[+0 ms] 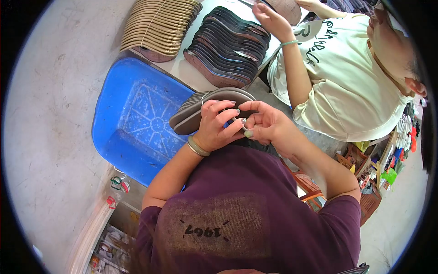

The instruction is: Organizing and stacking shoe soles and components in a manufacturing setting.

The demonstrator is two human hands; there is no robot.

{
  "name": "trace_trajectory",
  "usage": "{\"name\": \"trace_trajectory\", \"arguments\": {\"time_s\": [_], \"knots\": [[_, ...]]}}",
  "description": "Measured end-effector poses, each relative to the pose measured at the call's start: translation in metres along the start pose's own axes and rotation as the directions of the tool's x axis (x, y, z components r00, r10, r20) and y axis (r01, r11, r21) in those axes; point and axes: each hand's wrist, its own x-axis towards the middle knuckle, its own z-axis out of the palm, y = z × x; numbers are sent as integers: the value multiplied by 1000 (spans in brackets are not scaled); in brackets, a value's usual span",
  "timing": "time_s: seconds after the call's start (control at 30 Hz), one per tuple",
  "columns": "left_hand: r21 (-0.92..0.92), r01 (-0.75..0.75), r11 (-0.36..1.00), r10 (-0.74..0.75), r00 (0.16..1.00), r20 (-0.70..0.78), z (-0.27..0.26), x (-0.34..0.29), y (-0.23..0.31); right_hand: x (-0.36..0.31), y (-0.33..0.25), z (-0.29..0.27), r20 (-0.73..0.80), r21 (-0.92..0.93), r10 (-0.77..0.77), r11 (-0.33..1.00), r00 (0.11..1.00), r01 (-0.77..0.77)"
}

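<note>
My left hand (220,122) and my right hand (270,124) meet in front of my chest, fingers bent and closed. Between the fingertips is a small thin piece, mostly hidden, whose kind I cannot make out. Just beyond my left hand rests a bundle of grey-brown shoe soles (188,122), with a pale string across it. The fingers of my left hand overlap the near side of that bundle; whether they press on it is hard to see.
A blue plastic tub (109,105) stands left of the bundle. On the white table (189,75) lie a tied row of tan soles (157,23) and a row of dark soles (228,45). At right, a co-worker in a pale shirt (342,77) reaches over a sole. Plastic bottles (119,186) stand lower left.
</note>
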Motion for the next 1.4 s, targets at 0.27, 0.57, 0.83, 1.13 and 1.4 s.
{"name": "trace_trajectory", "arguments": {"time_s": [0.27,0.57,0.83,1.13,1.4], "knots": [[-81,127,989,-125,992,28,-15,6,-6,-2,9,-12,31,462,-226,867,974,187],[-131,133,982,-132,991,15,-11,5,-1,-8,-15,3,-139,-135,66,987,988,-85],[-135,146,980,-140,989,56,-15,9,-2,8,-5,-13,117,226,154,958,981,-177],[-170,202,965,-185,977,108,-19,2,-4,-2,-7,-4,-186,-58,-135,990,973,127],[-162,187,969,-174,981,88,-16,4,-4,8,0,2,-187,18,-96,995,978,101]]}}
